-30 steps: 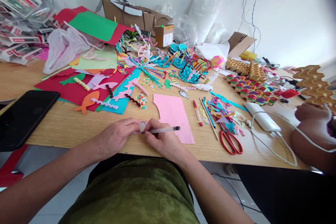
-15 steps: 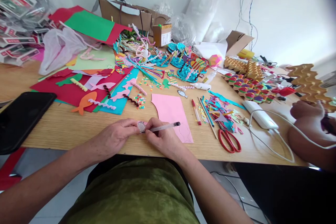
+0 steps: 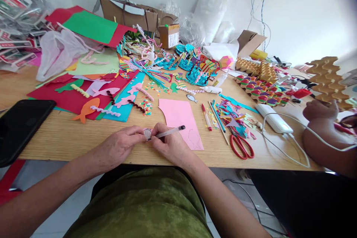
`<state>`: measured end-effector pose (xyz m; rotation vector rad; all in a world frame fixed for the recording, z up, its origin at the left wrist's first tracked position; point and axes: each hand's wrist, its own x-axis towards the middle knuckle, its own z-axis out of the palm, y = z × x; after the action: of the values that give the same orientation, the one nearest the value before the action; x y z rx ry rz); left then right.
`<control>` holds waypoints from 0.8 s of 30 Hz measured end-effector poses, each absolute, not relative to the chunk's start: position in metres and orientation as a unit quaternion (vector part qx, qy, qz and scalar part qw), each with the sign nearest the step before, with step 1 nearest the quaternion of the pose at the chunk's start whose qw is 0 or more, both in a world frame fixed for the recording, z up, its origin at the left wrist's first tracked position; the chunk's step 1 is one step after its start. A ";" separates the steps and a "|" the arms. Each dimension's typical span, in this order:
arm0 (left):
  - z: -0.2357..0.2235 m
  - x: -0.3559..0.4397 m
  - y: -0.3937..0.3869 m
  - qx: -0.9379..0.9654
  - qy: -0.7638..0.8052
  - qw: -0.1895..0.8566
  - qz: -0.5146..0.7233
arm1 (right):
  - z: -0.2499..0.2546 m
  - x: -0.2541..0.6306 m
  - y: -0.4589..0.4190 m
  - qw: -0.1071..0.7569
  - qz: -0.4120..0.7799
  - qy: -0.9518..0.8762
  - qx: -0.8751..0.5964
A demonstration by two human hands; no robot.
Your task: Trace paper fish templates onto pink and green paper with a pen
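My right hand [image 3: 173,147] grips a clear-barrelled pen [image 3: 170,131] with a black end. Its tip meets a small drawn paper fish [image 3: 147,133] at the table's front edge; the fingers partly hide the piece. The thumb and fingertips of my left hand [image 3: 118,145] pinch the fish's left side. Beside my right hand lies a pink paper sheet [image 3: 178,113], with a fish outline in its lower right corner. A small white paper fish [image 3: 192,98] with a dark outline rests just beyond the sheet.
Red-handled scissors [image 3: 241,146], a red pen [image 3: 206,117] and paper scraps lie to the right, near a white power bank [image 3: 274,119] with a cable. A black phone [image 3: 25,130] is at left. Another person's hand [image 3: 320,111] holds an egg tray [image 3: 329,80] at far right.
The view has shifted slightly. My hands keep the same hold on the pen and paper fish, with the pen against the piece. At right, the other person's hand has moved against the egg tray.
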<state>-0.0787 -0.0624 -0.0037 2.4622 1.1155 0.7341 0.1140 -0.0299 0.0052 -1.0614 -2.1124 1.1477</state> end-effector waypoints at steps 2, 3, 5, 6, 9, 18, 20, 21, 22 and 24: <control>-0.003 -0.079 -0.062 0.866 0.393 0.168 0.258 | 0.006 0.115 -0.030 0.253 0.422 -0.778 -0.390; -0.003 -0.079 -0.062 0.867 0.393 0.168 0.258 | 0.007 0.116 -0.030 0.254 0.423 -0.777 -0.390; -0.003 -0.079 -0.062 0.867 0.392 0.166 0.259 | 0.008 0.117 -0.030 0.261 0.426 -0.775 -0.387; -0.004 -0.079 -0.062 0.867 0.392 0.165 0.260 | 0.008 0.118 -0.030 0.264 0.428 -0.772 -0.388; -0.005 -0.079 -0.062 0.867 0.392 0.164 0.260 | 0.007 0.119 -0.030 0.266 0.435 -0.766 -0.391; -0.003 -0.080 -0.062 0.866 0.406 0.170 0.238 | 0.009 0.125 -0.029 0.345 0.466 -0.703 -0.413; -0.002 -0.079 -0.062 0.865 0.407 0.179 0.234 | 0.008 0.125 -0.030 0.345 0.423 -0.732 -0.407; -0.002 -0.079 -0.062 0.863 0.410 0.181 0.235 | 0.007 0.124 -0.030 0.343 0.399 -0.748 -0.405; -0.002 -0.079 -0.062 0.860 0.415 0.180 0.236 | 0.006 0.124 -0.030 0.341 0.379 -0.760 -0.403; -0.002 -0.079 -0.061 0.852 0.430 0.182 0.235 | 0.003 0.122 -0.030 0.332 0.358 -0.776 -0.399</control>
<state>-0.0786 -0.0610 -0.0025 2.4057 1.2143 0.6624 0.1225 -0.0304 0.0028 -1.0431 -2.0282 0.9342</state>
